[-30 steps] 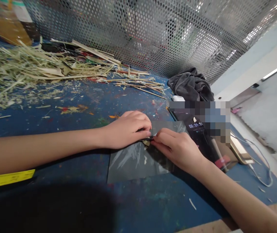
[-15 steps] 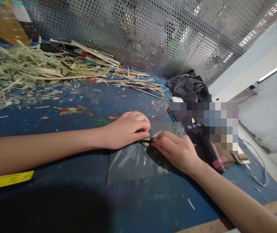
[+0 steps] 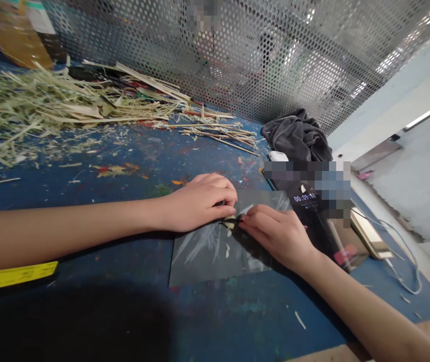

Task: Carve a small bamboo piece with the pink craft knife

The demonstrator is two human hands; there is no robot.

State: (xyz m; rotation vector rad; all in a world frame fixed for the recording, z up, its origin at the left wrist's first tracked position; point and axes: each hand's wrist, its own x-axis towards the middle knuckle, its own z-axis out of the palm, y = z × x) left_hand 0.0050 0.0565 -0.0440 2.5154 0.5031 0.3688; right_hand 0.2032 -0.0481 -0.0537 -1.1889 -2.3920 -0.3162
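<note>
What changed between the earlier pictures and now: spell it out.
Very little. Slightly more of the thin dark piece shows between the left hand and the right hand; the timer on the phone seems to have ticked on, digits blurred. No visible grab or release. The grey sheet and thin sticks stayed; the camera shifted slightly.

Blue table (image 3: 215,317) with pale strips (image 3: 37,110), dark mat (image 3: 195,264), probably cloth (image 3: 299,134)

Scratched matt board (image 3: 195,261), shiny perforated metal screen (image 3: 237,60), matt cloth (image 3: 299,136), glossy phone (image 3: 315,218)
</note>
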